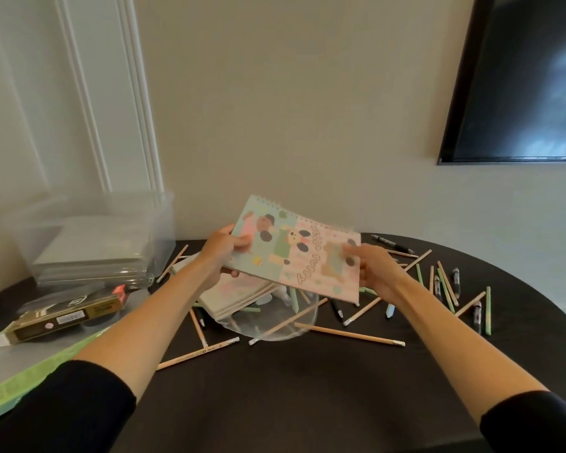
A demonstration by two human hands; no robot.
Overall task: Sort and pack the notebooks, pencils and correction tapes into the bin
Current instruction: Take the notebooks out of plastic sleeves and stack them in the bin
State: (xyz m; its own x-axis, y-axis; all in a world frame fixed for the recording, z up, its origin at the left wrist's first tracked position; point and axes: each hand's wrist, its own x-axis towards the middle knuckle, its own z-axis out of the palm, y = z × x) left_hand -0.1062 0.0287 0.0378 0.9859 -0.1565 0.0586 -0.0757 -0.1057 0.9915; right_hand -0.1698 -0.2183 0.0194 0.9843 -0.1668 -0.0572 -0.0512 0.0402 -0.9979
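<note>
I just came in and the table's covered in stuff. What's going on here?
A person is holding spiral notebooks up over the dark table, the left grip on their left edge and the right grip on the right. A stack of more notebooks lies under them. Pencils and pens lie scattered across the table. The clear bin stands off to the left.
</note>
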